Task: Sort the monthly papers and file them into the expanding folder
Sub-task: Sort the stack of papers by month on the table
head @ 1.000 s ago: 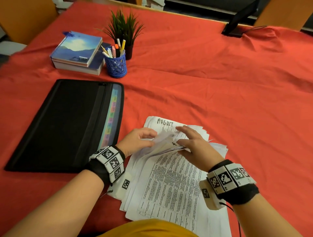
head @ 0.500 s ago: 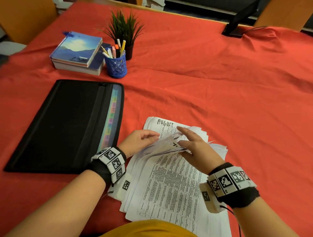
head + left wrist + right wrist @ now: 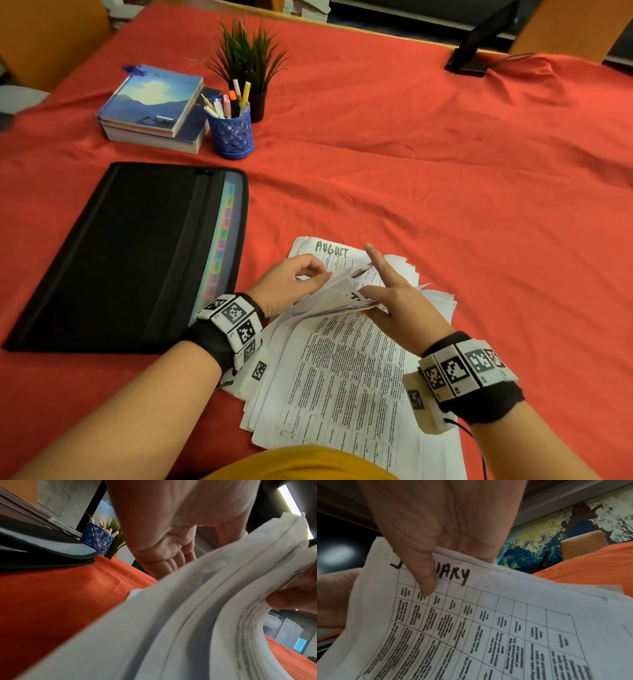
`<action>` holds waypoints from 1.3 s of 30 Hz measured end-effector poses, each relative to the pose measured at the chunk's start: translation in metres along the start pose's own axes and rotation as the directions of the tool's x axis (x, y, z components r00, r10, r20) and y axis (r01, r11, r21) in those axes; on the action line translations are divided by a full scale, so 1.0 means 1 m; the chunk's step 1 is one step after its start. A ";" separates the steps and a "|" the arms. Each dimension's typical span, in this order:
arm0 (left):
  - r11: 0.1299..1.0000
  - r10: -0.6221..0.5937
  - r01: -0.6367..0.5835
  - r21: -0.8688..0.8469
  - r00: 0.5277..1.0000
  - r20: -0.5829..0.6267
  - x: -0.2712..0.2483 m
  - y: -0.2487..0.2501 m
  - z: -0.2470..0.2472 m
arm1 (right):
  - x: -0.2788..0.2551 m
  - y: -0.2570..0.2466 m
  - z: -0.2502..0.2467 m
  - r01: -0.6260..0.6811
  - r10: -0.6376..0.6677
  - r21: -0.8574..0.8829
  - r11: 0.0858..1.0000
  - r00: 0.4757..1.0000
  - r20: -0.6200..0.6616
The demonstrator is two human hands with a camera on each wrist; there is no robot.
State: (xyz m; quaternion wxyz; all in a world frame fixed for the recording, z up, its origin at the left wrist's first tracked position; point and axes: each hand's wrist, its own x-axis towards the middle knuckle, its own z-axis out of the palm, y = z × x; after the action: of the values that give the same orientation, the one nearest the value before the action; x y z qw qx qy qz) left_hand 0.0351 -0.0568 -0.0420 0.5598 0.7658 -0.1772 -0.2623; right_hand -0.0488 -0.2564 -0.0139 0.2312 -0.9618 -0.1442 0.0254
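Observation:
A loose stack of printed papers lies on the red cloth in front of me; the bottom sheet reads AUGUST. My left hand curls over the lifted far edges of several sheets. My right hand pinches the same lifted bundle, thumb on a sheet headed JANUARY and index finger pointing out straight. The black expanding folder lies flat to the left, its coloured tabs showing along the open side.
Stacked books, a blue pen cup and a small potted plant stand behind the folder. A dark stand is at the far right edge of the table. Chairs stand beyond the table's far corners.
Both hands have lifted the far ends of the top sheets higher and fanned them. My right index finger has straightened out over the AUGUST sheet.

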 end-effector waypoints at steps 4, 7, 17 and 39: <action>1.000 -0.020 0.020 -0.008 0.999 0.037 0.000 0.000 -0.002 | 0.000 0.002 0.001 -0.007 0.007 0.012 1.000 1.000 0.002; 0.997 0.012 -0.013 0.071 1.000 0.013 0.002 -0.001 -0.002 | 0.000 0.000 0.001 -0.008 0.008 -0.014 1.000 1.000 -0.004; 0.990 -0.079 0.091 0.109 0.990 -0.114 0.015 -0.010 -0.003 | -0.003 0.002 0.000 0.002 -0.002 -0.028 1.000 1.000 -0.016; 0.978 -0.064 0.070 0.196 0.997 -0.037 0.008 -0.012 -0.001 | -0.001 0.003 -0.002 -0.073 0.073 0.031 0.997 0.997 -0.006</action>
State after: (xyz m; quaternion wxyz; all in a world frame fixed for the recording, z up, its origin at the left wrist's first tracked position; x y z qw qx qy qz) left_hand 0.0417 -0.0571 -0.0550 0.4745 0.8269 -0.1682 -0.2505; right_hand -0.0483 -0.2599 -0.0130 0.2452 -0.9629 -0.1079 0.0325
